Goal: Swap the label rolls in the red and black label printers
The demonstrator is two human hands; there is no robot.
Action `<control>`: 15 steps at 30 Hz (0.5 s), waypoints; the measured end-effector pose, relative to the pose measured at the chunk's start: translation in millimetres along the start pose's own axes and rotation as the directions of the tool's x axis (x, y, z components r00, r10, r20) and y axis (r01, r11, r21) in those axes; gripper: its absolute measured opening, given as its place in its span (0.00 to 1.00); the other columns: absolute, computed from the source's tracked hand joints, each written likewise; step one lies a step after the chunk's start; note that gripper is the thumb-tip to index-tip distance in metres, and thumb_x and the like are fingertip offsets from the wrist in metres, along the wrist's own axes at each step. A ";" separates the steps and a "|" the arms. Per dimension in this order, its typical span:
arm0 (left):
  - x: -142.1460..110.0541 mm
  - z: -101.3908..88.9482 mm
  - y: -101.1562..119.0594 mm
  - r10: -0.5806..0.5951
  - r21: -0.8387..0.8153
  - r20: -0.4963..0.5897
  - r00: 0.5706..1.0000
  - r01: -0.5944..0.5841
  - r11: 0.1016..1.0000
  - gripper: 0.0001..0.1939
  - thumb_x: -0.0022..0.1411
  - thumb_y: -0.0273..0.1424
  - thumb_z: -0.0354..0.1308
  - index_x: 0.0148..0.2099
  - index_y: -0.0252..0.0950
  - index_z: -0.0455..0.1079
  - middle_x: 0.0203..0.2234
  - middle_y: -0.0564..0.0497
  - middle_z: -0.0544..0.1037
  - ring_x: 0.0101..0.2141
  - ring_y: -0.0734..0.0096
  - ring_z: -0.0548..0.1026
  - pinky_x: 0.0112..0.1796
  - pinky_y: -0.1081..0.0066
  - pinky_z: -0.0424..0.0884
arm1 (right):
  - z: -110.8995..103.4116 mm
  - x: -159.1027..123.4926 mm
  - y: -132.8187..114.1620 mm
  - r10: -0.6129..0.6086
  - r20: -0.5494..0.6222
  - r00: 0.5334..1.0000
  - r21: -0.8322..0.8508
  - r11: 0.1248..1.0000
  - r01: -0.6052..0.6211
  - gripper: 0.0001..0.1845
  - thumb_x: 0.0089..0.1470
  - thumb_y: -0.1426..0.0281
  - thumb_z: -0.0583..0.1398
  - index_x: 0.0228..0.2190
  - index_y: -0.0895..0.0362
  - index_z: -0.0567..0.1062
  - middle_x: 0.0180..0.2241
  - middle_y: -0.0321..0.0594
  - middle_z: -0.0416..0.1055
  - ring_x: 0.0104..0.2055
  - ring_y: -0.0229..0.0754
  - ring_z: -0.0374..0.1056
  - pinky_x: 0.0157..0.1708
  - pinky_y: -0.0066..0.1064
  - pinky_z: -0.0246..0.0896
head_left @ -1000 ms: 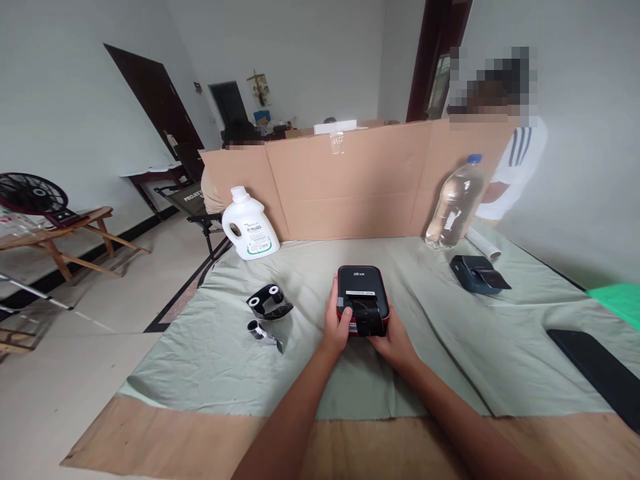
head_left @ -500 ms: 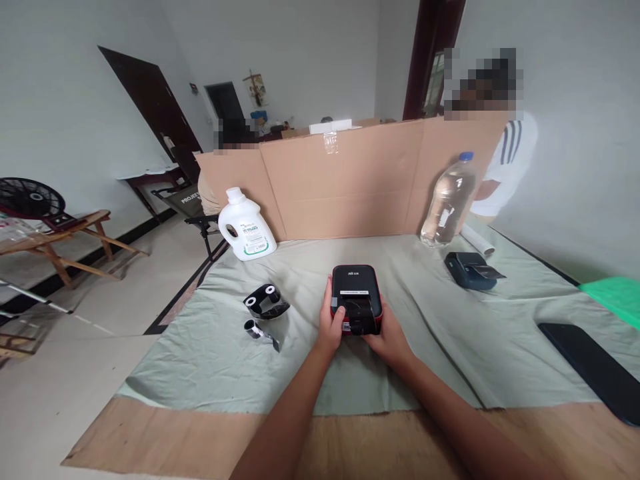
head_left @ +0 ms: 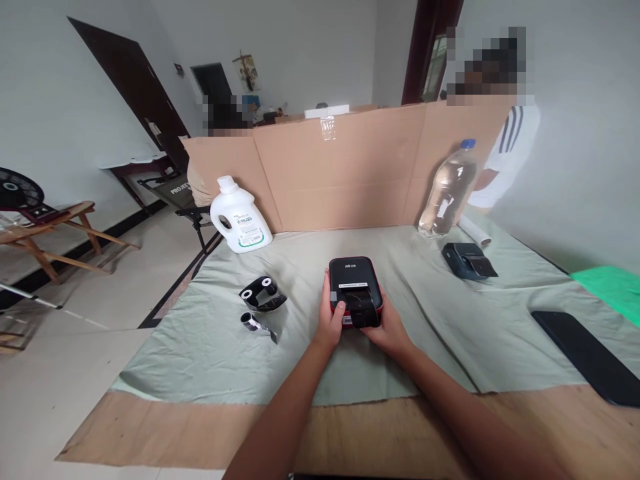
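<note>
Between my two hands is a small black label printer with red edges. A strip of black film hangs out over its near side. My left hand grips the printer's left side, its thumb at the near corner. Around the right near corner wraps my right hand, its fingers partly hidden under the printer. To the left on the cloth lie a black ribbon on two white-cored rolls and a smaller dark roll with a loose tail.
A green cloth covers the wooden table. Behind stands a cardboard screen, with a white detergent bottle and a clear water bottle before it. A dark device and a phone lie right. Two people are beyond.
The camera view has shifted slightly, so the scene sits a little higher and leftward. Both hands keep their hold on the label printer, and nothing else has visibly moved.
</note>
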State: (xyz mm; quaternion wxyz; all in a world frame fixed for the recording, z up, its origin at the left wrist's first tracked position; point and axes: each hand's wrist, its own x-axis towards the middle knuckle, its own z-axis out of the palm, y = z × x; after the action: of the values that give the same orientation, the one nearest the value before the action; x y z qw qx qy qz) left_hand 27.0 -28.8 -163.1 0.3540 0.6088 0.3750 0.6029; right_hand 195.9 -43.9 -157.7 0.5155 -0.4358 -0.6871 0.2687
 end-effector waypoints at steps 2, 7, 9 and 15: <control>0.5 0.3 1.2 -0.003 -0.018 -0.005 1.000 0.003 1.000 0.35 0.74 0.43 0.47 0.77 0.44 0.43 0.76 0.53 0.45 0.74 0.60 0.42 0.73 0.58 0.41 | 0.3 -0.3 0.0 0.025 -0.002 1.000 0.001 1.000 -0.025 0.48 0.49 0.65 0.69 0.67 0.54 0.57 0.60 0.53 0.70 0.58 0.60 0.71 0.57 0.53 0.69; 3.0 1.2 2.7 -0.049 -0.092 -0.047 0.998 0.044 0.995 0.35 0.71 0.41 0.49 0.76 0.44 0.48 0.74 0.54 0.51 0.74 0.60 0.43 0.72 0.60 0.43 | 1.5 -3.1 6.5 0.019 -0.016 1.000 -0.035 0.999 -0.020 0.56 0.48 0.61 0.70 0.70 0.55 0.49 0.65 0.56 0.64 0.64 0.63 0.66 0.61 0.57 0.64; 3.8 1.7 2.6 -0.065 -0.120 -0.052 0.997 0.059 0.991 0.36 0.69 0.38 0.51 0.76 0.43 0.49 0.74 0.54 0.53 0.74 0.60 0.44 0.72 0.60 0.43 | 2.3 -4.5 9.3 0.022 -0.030 0.999 -0.064 0.998 -0.024 0.59 0.47 0.60 0.70 0.71 0.56 0.46 0.66 0.58 0.61 0.65 0.64 0.65 0.62 0.59 0.63; 1.9 2.8 1.4 -0.080 -0.161 -0.047 0.996 0.072 0.984 0.36 0.67 0.34 0.49 0.75 0.44 0.52 0.72 0.55 0.58 0.74 0.61 0.46 0.72 0.58 0.44 | 4.0 -7.5 8.7 -0.001 -0.031 1.000 -0.091 0.996 -0.002 0.61 0.49 0.60 0.69 0.72 0.56 0.43 0.68 0.56 0.59 0.67 0.62 0.63 0.64 0.59 0.60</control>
State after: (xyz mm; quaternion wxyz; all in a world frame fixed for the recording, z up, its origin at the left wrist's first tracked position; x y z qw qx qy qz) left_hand 29.8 -27.7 -161.0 0.4140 0.5477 0.3580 0.6328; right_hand 195.6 -46.1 -169.7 0.5056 -0.4631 -0.6905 0.2306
